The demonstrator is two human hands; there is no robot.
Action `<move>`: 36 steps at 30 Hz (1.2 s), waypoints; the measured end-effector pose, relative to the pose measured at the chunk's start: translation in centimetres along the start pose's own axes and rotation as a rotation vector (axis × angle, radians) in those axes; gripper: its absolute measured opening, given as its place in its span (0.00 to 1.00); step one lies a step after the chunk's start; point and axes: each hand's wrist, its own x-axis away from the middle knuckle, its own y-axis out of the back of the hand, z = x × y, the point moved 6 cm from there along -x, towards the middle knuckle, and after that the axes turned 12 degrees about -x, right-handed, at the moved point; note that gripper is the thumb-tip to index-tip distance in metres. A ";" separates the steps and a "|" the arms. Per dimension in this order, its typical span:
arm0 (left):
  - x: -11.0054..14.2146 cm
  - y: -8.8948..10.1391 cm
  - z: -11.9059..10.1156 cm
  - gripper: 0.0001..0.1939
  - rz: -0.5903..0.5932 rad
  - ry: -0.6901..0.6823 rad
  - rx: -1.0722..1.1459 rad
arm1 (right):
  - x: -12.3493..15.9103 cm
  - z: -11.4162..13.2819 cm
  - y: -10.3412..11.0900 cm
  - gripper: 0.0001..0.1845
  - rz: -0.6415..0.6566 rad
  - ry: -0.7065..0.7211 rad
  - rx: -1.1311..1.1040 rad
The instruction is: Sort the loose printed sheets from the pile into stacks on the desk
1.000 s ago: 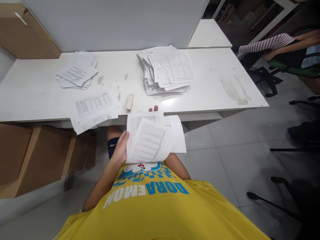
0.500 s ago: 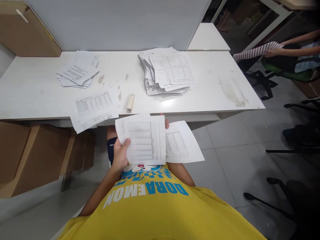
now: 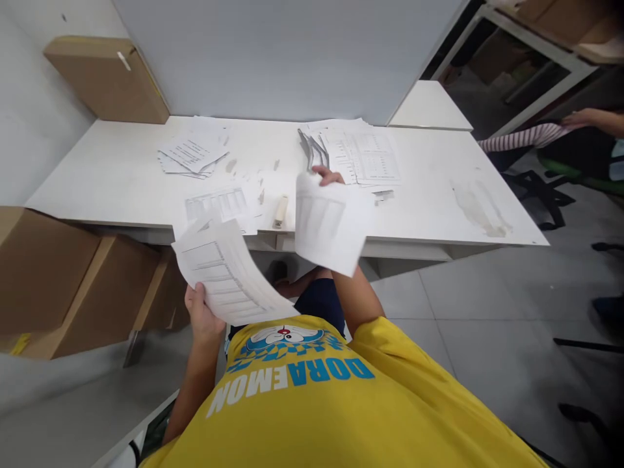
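My left hand is closed on the lower left edge of some printed sheets, thumb on top, held above my lap in front of the desk. Farther out, my right hand grips the top edge of another printed sheet, which hangs curved over the desk's front edge. Behind that hand lies a thick pile of papers, partly hidden by it. A cream stapler rests near the front edge between the two hands. Just beyond the left-hand sheets, a printed sheet lies on the desk, partly covered.
A smaller stack of papers sits at the back left of the white desk. Cardboard boxes stand below on the left, and another box is on the desk's back corner. At the right, a person's arm shows.
My hands have moved apart. The right one has carried a sheet forward to the pile, while the left keeps its sheets, now farther left and tilted. The view has shifted too.
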 end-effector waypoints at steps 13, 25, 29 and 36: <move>0.5 5.3 1.6 0.12 -0.083 0.268 0.380 | -0.4 -15.8 -7.9 0.16 0.175 0.355 1.365; -2.9 1.0 2.1 0.16 -0.048 0.276 0.112 | 8.0 -12.7 -6.4 0.21 0.315 -0.471 0.450; -3.5 -2.9 2.4 0.24 0.253 0.238 -0.092 | 12.2 -9.8 -3.3 0.23 0.032 -0.770 0.145; -5.0 -8.0 1.5 0.27 0.561 0.026 -0.407 | 15.2 -7.4 -0.1 0.32 -0.284 -0.661 -0.092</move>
